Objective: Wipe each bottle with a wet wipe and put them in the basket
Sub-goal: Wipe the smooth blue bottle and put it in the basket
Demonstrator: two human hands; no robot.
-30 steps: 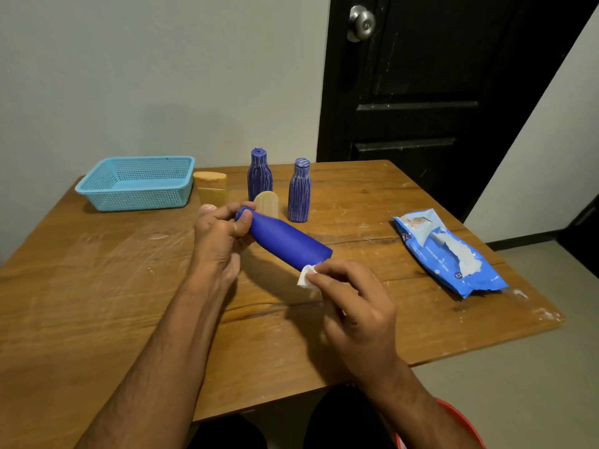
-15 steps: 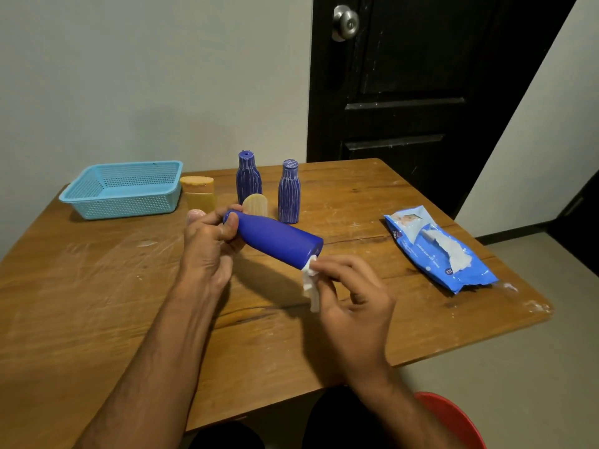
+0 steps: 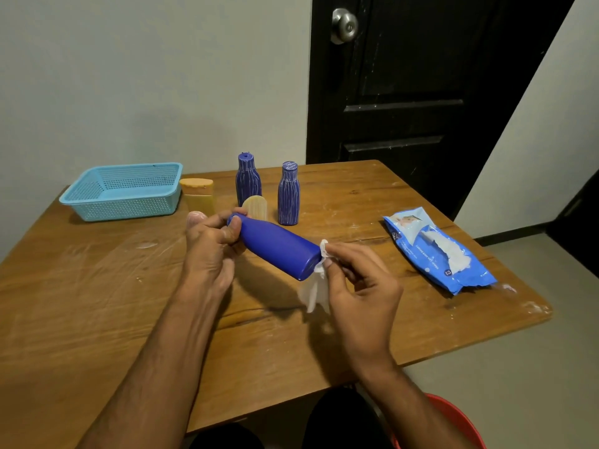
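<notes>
1. Wooden surface [image 3: 97, 286] in front of a plain wall and a dark door [image 3: 421, 92], nothing fancy. I'll use the blue bottle [image 3: 278, 246] I'm holding as the reference point for everything.
2. That bottle is off the surface, lying tilted with its cap end toward my left hand [image 3: 210, 244] and its flat base toward my right hand [image 3: 359, 286].
3. Left fingers [image 3: 231, 230] are curled round the cap end. Right fingers pinch the wet wipe [image 3: 312, 286] against the base rim, with the rest hanging loose below.
4. Doing this bit well, I reckon: spin the bottle with the left, keep the wipe pressed flat, and don't skip the base.
5. Basket [image 3: 123, 192] sits well off to the far left of the bottle and looks empty. Two striped bottles [image 3: 249, 179] and two yellowish ones [image 3: 198, 194] stand just behind it. Wipes pack [image 3: 437, 251] lies to its right.
</notes>
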